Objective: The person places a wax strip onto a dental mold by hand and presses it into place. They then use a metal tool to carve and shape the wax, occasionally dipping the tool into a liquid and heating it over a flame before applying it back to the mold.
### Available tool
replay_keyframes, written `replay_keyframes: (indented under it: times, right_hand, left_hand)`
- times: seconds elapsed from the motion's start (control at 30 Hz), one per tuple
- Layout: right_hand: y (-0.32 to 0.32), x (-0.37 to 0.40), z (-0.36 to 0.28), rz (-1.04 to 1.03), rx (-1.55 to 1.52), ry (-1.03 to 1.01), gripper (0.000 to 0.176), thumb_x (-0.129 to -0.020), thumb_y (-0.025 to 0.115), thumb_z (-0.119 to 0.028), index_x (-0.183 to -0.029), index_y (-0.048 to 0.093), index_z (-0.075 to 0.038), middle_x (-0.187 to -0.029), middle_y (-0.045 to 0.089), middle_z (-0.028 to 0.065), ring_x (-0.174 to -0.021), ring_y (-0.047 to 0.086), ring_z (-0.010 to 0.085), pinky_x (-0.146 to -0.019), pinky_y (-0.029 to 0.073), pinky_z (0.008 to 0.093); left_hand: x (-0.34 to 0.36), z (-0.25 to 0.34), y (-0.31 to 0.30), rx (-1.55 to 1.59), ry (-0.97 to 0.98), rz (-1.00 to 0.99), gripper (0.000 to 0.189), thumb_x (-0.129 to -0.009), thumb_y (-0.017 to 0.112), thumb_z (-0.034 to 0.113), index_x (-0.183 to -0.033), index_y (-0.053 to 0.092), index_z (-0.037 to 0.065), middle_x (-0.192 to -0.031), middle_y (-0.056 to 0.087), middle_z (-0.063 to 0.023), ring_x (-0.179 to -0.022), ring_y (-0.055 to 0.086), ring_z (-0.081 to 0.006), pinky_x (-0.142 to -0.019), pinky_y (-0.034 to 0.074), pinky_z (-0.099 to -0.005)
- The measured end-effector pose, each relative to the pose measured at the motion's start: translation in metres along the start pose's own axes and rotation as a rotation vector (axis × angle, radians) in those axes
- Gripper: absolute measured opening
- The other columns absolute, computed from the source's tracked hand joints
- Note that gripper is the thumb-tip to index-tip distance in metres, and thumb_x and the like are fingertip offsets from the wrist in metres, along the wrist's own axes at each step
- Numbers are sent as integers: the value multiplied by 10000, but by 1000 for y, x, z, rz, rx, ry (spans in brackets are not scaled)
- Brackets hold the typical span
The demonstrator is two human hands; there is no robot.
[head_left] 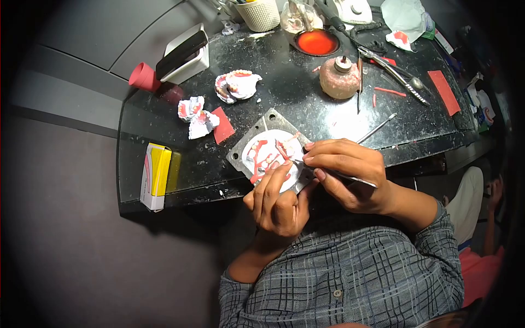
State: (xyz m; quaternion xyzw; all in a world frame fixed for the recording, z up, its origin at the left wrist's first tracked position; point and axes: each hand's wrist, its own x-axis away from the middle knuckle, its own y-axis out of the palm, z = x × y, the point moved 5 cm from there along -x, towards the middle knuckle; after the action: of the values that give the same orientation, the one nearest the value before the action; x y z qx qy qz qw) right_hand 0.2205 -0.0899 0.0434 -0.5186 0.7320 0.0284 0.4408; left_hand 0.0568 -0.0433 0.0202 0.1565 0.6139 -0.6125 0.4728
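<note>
A square metal dental flask with corner holes lies tilted at the near table edge, its middle filled with white plaster. Pink wax strips and tooth-coloured pieces are set in the plaster. My left hand is closed on the near side of the flask, fingertips resting on the wax and plaster. From the right, my right hand pinches a slim metal wax carver; its tip is close to my left fingertips, partly hidden. Contact between tip and wax cannot be made out.
Plaster models and a red wax sheet lie behind on the left. A spirit lamp, a dish of red wax, pliers and a metal tool stand or lie rightward. A yellow-white box is at the left edge.
</note>
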Motion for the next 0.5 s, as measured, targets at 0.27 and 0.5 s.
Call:
replay_keyframes:
  times: [0.27, 0.5]
  right_hand:
    - [1, 0, -1, 0, 18, -15, 233, -823, 747, 16, -1055, 721, 18, -1015, 734, 169, -972, 740, 325, -836, 581, 381]
    - [2, 2, -3, -23, 55, -50, 273, -793, 744, 17, -1064, 717, 15, -1032, 730, 175, -985, 737, 335, -818, 574, 391]
  left_hand:
    - [1, -1, 0, 18, -9, -1, 392, -841, 860, 148, -920, 479, 98, -1165, 736, -169, -1059, 710, -295, -870, 411, -347]
    - [1, -1, -1, 30, -32, -19, 416, -860, 842, 158, -865, 428, 115, -1213, 725, -168, -1090, 700, -309, -907, 417, -362]
